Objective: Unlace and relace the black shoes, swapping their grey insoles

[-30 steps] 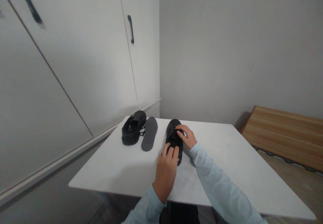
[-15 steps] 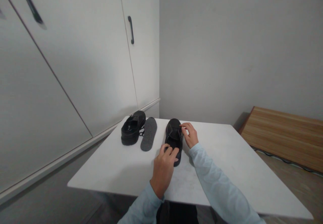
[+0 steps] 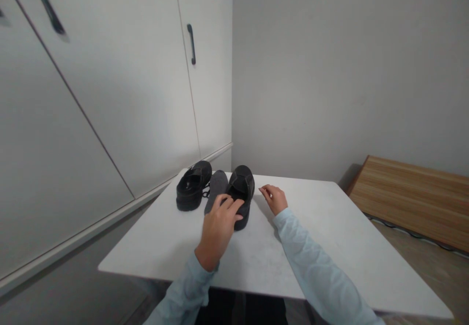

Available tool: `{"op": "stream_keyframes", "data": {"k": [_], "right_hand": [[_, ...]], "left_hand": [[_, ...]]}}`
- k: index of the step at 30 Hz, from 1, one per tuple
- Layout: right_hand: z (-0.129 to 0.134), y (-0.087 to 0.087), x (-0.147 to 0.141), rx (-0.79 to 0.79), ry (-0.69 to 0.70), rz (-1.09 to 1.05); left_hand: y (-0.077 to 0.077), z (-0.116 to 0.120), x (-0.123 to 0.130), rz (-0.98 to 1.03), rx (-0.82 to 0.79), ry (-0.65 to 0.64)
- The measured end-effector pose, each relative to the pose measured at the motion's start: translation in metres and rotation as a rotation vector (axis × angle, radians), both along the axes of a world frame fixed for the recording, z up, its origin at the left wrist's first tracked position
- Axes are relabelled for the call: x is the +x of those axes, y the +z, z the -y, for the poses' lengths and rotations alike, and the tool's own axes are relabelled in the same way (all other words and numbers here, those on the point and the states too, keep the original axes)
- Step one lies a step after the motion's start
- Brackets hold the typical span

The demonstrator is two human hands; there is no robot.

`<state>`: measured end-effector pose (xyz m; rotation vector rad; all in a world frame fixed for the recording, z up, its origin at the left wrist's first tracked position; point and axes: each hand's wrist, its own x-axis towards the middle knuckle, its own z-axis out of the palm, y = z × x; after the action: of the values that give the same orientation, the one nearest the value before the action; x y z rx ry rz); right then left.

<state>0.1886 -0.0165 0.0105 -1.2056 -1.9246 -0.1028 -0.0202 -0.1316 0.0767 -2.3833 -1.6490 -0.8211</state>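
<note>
Left hand (image 3: pixel 218 228) clamps its fingers on the near heel of the right black shoe (image 3: pixel 242 182), toe far; right hand (image 3: pixel 276 201) hangs just right, whether its fingers meet unclear.

Shoe shifted left, right hand now apart

The black shoe (image 3: pixel 242 180) under the left hand (image 3: pixel 217 226) has moved left and away from the person, and now overlaps the grey insole (image 3: pixel 219 182) in view. The left hand has travelled with it; the right hand (image 3: pixel 276 199) has come off its side.
</note>
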Motion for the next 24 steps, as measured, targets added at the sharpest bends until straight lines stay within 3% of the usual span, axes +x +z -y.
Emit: {"op": "stream_keyframes", "data": {"k": [5,12,24], "right_hand": [[-0.001,-0.005,-0.001,-0.034,0.017,0.064],[0.000,-0.006,-0.003,-0.020,0.002,0.162],[0.010,0.003,-0.006,-0.115,-0.030,0.227]], "left_hand": [[0.001,-0.013,-0.020,-0.011,0.039,0.057],[-0.018,-0.031,-0.041,-0.013,0.046,0.118],[-0.031,-0.040,-0.047,-0.017,-0.044,0.177]]}}
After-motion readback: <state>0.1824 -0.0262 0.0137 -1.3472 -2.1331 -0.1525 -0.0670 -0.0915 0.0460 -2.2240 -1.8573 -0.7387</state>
